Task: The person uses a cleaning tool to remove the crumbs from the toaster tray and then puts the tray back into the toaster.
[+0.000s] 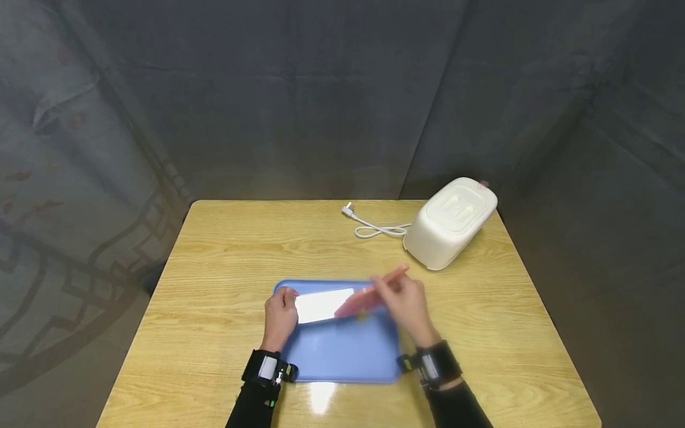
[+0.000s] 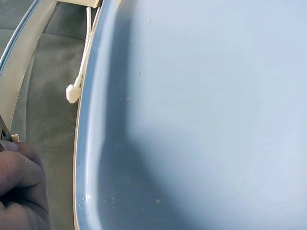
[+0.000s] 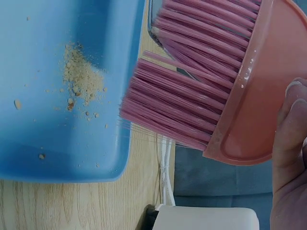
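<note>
My left hand [image 1: 280, 315] pinches the left end of a flat, shiny crumb tray [image 1: 320, 306] above the far side of a blue serving tray [image 1: 342, 356]. At the left edge of the left wrist view, its thin rim [image 2: 29, 52] shows beside my curled fingers. In my right hand [image 1: 411, 306] is a pink brush [image 1: 369, 295], gripped by its handle. The brush's bristles [image 3: 187, 91] overlap the crumb tray's right end; whether they press on it I cannot tell. Pale crumbs [image 3: 82, 76] lie heaped in the blue tray, with several bits scattered around.
A cream toaster [image 1: 452, 223] stands at the back right of the wooden table [image 1: 214, 261]. Its white cord and plug [image 1: 349, 210] lie to its left. Dark grey cloth [image 1: 299, 119] hangs behind the table and at both sides.
</note>
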Demonstrator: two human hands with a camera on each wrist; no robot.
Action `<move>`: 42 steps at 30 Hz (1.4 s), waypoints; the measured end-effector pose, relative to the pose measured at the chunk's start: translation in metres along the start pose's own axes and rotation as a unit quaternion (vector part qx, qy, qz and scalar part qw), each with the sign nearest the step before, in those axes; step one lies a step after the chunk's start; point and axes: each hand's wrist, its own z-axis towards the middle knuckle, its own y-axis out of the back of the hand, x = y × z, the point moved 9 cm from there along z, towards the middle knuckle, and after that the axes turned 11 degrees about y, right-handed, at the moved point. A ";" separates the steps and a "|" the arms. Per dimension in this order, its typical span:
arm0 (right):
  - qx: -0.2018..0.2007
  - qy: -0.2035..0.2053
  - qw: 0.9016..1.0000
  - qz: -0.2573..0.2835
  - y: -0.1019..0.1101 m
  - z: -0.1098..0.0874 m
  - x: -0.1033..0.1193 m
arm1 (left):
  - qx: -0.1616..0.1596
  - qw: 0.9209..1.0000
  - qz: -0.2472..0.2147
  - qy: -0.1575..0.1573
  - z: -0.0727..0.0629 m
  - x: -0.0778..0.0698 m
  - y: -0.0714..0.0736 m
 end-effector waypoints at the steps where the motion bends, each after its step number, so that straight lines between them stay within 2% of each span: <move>1: -0.005 0.001 1.000 0.003 0.001 0.000 0.001 | 0.000 1.000 -0.001 -0.001 0.000 0.000 0.000; 9: -0.035 0.030 0.999 0.018 0.006 0.003 0.009 | -0.003 1.000 -0.003 0.002 0.001 -0.001 0.002; 13: -0.041 0.042 0.998 0.027 0.004 0.006 0.017 | -0.005 1.000 -0.002 0.000 0.001 -0.001 0.002; 16: -0.039 0.066 0.997 0.028 -0.001 0.010 0.026 | -0.005 1.000 -0.002 -0.005 0.001 -0.002 0.001; 19: -0.021 0.120 0.992 0.023 -0.010 0.013 0.041 | -0.003 1.000 -0.003 -0.010 0.000 -0.004 0.000; 22: 0.014 0.172 0.984 0.030 -0.022 0.013 0.054 | -0.001 1.000 0.001 -0.016 -0.001 -0.007 -0.001; 25: 0.056 0.194 0.978 0.059 -0.035 0.012 0.064 | 0.001 1.000 0.003 -0.026 -0.002 -0.010 -0.003; 28: 0.094 0.190 0.975 0.065 -0.047 0.011 0.072 | 0.002 0.999 0.005 -0.034 -0.003 -0.011 -0.005; 34: 0.142 0.166 0.976 0.028 -0.071 0.009 0.081 | -0.001 0.999 0.010 -0.047 -0.007 -0.016 -0.007; 42: 0.162 0.162 0.972 0.060 -0.091 0.009 0.089 | -0.005 0.998 0.007 -0.061 -0.011 -0.021 -0.009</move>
